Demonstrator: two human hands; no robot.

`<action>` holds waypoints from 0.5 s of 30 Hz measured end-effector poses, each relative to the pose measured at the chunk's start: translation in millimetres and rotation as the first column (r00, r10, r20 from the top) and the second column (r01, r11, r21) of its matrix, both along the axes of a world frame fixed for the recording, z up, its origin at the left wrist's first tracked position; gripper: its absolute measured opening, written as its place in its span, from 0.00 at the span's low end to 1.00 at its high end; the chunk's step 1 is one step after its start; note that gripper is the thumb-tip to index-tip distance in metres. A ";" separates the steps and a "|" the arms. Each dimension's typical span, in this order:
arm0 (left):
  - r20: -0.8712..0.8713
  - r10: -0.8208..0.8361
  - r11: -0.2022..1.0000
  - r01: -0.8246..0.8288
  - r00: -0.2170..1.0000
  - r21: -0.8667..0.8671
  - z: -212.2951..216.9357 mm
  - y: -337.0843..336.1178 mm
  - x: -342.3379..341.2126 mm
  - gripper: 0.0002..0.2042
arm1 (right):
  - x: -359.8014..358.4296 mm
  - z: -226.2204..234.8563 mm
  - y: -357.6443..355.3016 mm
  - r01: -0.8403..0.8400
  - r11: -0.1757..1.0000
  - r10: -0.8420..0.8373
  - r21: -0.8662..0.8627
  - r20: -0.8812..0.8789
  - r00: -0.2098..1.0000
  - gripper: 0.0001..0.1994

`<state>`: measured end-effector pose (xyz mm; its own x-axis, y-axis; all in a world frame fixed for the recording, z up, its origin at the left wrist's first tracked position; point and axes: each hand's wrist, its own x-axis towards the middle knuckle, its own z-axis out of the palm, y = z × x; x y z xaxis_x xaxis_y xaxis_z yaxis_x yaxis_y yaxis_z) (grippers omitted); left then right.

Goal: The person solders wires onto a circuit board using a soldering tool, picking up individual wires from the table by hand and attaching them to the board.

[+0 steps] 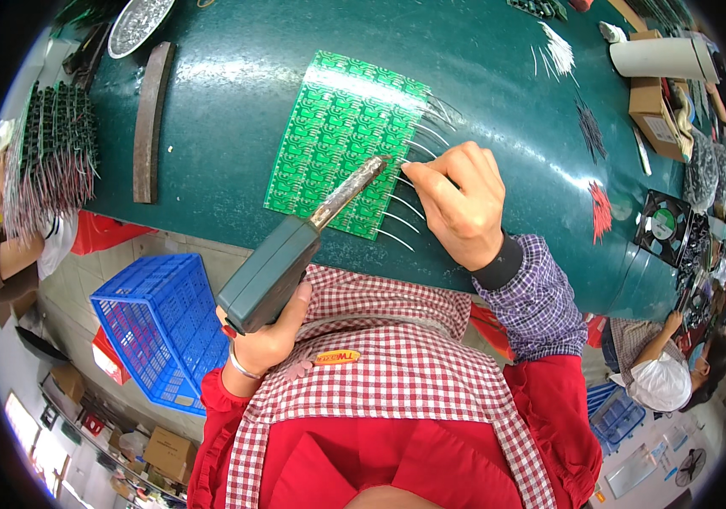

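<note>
A green panel of printed circuit boards lies flat on the table, with thin white wires and some dark ones sticking out along its right edge. My left hand is wrapped around the dark green body of a soldering gun. The gun's tip rests at or just above the panel's right edge, beside my right hand; whether it touches cannot be made out. My right hand is closed in a pinch on the end of a white wire at that edge, with the fingertips close to the hot tip.
Loose white wires, black wires and red wires lie in bundles at the right. A small fan stands near the right edge. Leftward are a dark bar and a metal dish. A blue crate sits below.
</note>
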<state>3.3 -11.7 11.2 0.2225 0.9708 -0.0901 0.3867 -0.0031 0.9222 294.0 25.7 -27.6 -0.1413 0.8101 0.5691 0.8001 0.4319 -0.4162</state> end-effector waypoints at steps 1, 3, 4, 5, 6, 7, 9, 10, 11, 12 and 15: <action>-0.014 -0.012 1.000 0.013 1.000 0.016 -0.1 0.7 0.5 0.09 | -0.1 0.0 0.0 0.002 1.000 -0.002 -0.003 -0.002 1.000 0.16; -0.012 -0.011 1.000 0.011 1.000 0.024 -0.8 2.0 1.7 0.09 | -0.3 0.0 0.1 0.007 1.000 -0.007 -0.004 0.001 1.000 0.16; -0.028 -0.025 0.998 0.027 0.999 0.060 -1.0 2.5 2.3 0.09 | -0.4 0.0 0.1 0.009 1.000 -0.009 -0.007 0.000 1.000 0.16; -0.013 -0.023 0.999 0.023 1.000 0.037 -1.1 3.2 2.3 0.09 | -0.8 0.0 0.0 0.012 1.000 -0.012 -0.008 0.002 1.000 0.15; -0.015 -0.036 0.998 0.037 0.999 0.046 -1.1 3.8 2.3 0.09 | -1.3 -0.1 -0.1 0.016 1.000 -0.016 -0.011 0.002 1.000 0.13; -0.035 -0.058 0.995 0.061 0.998 0.081 -1.0 4.0 2.2 0.09 | -1.5 -0.2 -0.2 0.018 1.000 -0.018 -0.016 -0.001 1.000 0.12; -0.028 -0.051 0.998 0.052 0.998 0.029 -0.9 3.9 2.3 0.09 | -1.3 -0.2 -0.2 0.019 1.000 -0.019 -0.016 0.002 1.000 0.12; -0.034 -0.052 0.999 0.052 0.998 0.016 -0.9 3.7 2.2 0.09 | -1.2 -0.3 -0.1 0.020 1.000 -0.020 -0.019 0.000 1.000 0.12; -0.048 -0.066 0.997 0.067 0.997 0.034 -1.7 4.2 2.2 0.09 | -1.3 -0.5 0.0 0.021 1.000 -0.021 -0.014 0.003 1.000 0.12; -0.062 -0.079 0.995 0.083 0.995 0.051 -2.6 4.7 2.3 0.08 | -1.5 -0.8 0.1 0.022 1.000 -0.022 -0.012 0.003 1.000 0.12; -0.086 -0.102 0.991 0.109 0.991 0.079 -4.2 5.0 1.9 0.08 | -1.5 -1.0 0.0 0.024 1.000 -0.023 -0.012 0.004 1.000 0.12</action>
<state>5.2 -6.7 7.0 0.3195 0.9470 -0.0319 0.4541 -0.1235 0.8823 292.5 25.7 -28.6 -0.1245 0.8202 0.5583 0.8118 0.4078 -0.4181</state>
